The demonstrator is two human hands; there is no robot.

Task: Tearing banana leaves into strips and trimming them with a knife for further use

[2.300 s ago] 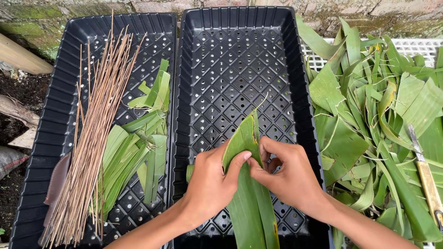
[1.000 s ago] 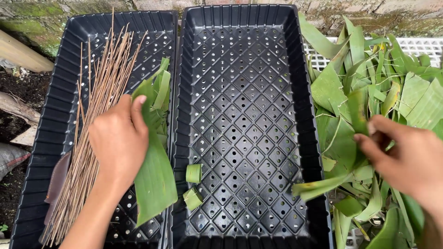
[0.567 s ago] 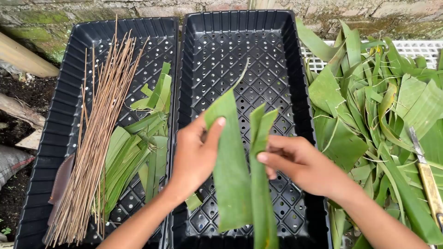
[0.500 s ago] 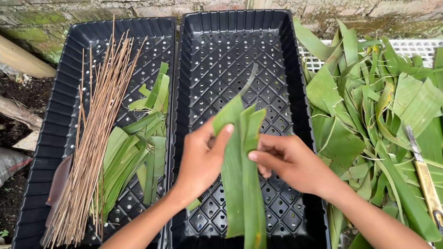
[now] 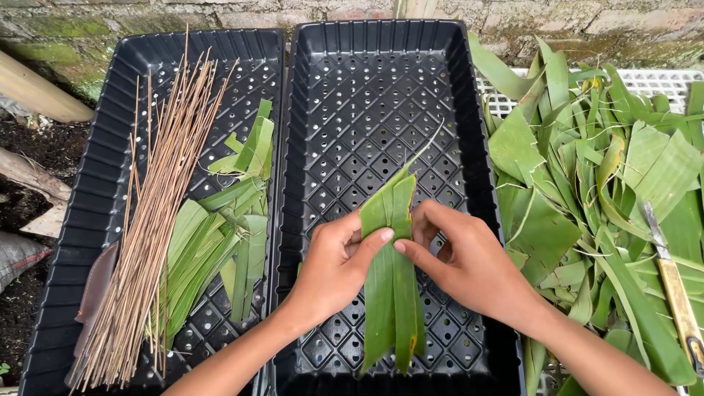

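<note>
— Over the right black tray (image 5: pixel 477 147), what is being held?

— A long green leaf strip (image 5: pixel 392 271), folded along its length, is held above the tray floor, near the front edge of that tray. It is pinched by the left hand (image 5: pixel 339 268) from the left side and by the right hand (image 5: pixel 469 264) from the right side. Both hands are closed on the leaf, thumb against fingers, and the two thumbs nearly meet on its upper half.

— What is kept around that tray?

— To the left of it, a second black tray (image 5: pixel 73 242) is seen, with a bundle of thin brown sticks (image 5: pixel 150 227) and cut leaf pieces (image 5: pixel 220 235). To the right of it, a heap of loose leaves (image 5: pixel 594 191) is spread on a white grid (image 5: pixel 664 77), and a knife (image 5: pixel 675 286) lies on the heap.

— What could go wrong?

— The fold could be lost, probably, if one pinch is loosened, because such a leaf springs open. The leaf may also be split along its veins if it is pressed too hard.
</note>
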